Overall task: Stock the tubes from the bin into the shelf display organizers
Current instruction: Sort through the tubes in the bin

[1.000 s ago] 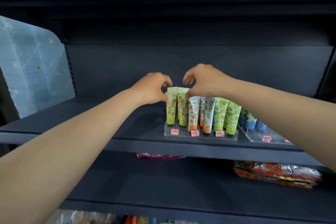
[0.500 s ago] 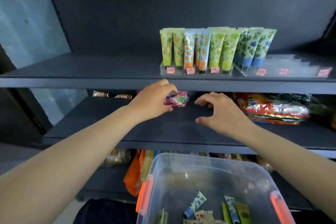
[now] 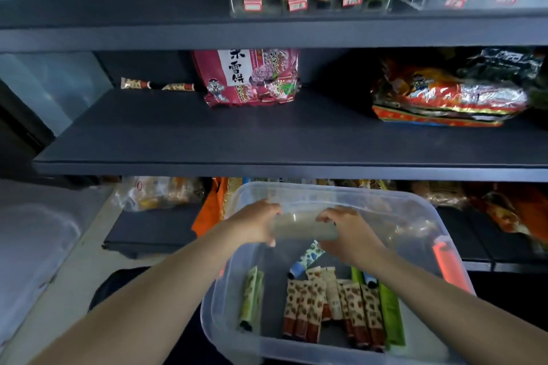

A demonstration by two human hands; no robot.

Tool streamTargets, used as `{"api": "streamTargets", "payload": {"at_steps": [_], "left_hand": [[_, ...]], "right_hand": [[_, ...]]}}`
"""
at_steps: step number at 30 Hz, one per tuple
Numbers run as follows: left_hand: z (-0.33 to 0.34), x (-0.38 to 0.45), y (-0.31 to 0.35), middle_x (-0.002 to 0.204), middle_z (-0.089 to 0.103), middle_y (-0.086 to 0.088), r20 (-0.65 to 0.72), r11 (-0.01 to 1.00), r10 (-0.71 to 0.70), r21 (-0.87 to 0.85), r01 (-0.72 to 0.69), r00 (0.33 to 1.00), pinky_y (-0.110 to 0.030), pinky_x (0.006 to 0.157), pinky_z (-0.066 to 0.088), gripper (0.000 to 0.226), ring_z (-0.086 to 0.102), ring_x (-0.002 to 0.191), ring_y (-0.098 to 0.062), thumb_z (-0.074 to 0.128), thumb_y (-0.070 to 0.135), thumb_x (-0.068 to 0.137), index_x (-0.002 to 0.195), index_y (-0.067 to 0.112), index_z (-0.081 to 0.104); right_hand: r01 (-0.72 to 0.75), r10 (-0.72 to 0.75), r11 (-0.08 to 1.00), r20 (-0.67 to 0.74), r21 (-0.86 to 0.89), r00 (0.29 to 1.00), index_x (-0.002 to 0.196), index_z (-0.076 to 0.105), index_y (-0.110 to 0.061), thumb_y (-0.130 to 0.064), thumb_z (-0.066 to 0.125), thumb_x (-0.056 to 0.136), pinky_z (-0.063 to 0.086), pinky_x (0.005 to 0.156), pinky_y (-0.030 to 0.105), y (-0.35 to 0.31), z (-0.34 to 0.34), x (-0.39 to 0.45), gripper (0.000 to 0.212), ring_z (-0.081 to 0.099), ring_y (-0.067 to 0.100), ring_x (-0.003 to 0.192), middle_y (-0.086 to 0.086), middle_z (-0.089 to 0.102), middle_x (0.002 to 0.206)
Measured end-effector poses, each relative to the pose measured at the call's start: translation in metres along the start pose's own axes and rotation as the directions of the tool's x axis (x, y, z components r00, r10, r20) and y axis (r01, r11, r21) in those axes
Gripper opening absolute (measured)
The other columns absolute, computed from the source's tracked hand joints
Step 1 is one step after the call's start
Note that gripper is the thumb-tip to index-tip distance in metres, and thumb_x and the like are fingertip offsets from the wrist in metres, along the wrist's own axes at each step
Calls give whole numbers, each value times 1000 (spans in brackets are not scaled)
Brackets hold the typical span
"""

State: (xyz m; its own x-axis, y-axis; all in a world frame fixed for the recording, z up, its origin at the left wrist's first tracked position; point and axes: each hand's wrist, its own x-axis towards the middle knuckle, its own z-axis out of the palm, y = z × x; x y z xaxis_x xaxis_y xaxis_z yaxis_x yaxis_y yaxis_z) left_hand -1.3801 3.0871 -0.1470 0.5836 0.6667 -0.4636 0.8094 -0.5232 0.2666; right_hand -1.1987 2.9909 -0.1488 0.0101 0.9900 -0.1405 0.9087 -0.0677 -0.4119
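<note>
Dark shelves [image 3: 267, 154] hold snack bags. Both hands, left [image 3: 255, 223] and right [image 3: 345, 234], hover loosely curled, holding nothing, over the clear bin [image 3: 415, 216] of tubes [image 3: 308, 305].

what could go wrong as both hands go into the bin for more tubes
1. The left hand and right hand hover close together over the clear bin; they may get in each other's way on one tube.
2. The brown-patterned tubes lie packed side by side, so extras could lift out and drop.
3. The blue-capped tube lies partly under the right hand, easy to knock.
</note>
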Motion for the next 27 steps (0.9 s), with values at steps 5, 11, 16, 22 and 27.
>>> {"api": "streamTargets", "payload": {"at_steps": [5,11,16,22,27], "left_hand": [[45,26,-11,132,49,-8,180,996,-85,15,84,980,-28,91,41,66,49,117,-23,79,20,71,128,11,48],[87,42,-22,138,45,-10,310,981,-188,101,164,932,-29,98,40,72,48,122,-25,77,23,75,136,11,42],[106,47,-22,123,57,-10,383,971,-233,148,189,894,-29,83,46,55,58,108,-26,75,22,77,125,9,53],[112,56,-23,121,60,-10,470,962,-229,242,125,852,-31,85,48,54,60,106,-26,76,21,77,124,7,55],[117,56,-25,109,58,-10,486,955,-215,286,78,847,-28,74,43,37,52,86,-21,68,9,82,118,5,57]], "right_hand": [[-79,73,995,100,59,992,116,55,-18,-23,64,80,39,86,24,29,34,-8,37,44,17,117,-3,53,118],[-140,120,987,217,78,969,124,52,-25,-33,67,79,39,94,26,55,59,-8,48,43,15,121,-5,50,125],[-137,97,982,272,133,957,116,58,-23,-24,67,76,44,87,27,65,75,-7,41,48,14,110,-4,54,111],[-136,78,978,325,160,942,115,58,-23,-26,70,76,38,82,23,69,92,-6,41,48,17,110,-7,49,105],[-131,63,977,358,170,932,123,56,-17,-22,67,82,33,91,20,69,94,-4,43,45,17,117,1,51,126]]}}
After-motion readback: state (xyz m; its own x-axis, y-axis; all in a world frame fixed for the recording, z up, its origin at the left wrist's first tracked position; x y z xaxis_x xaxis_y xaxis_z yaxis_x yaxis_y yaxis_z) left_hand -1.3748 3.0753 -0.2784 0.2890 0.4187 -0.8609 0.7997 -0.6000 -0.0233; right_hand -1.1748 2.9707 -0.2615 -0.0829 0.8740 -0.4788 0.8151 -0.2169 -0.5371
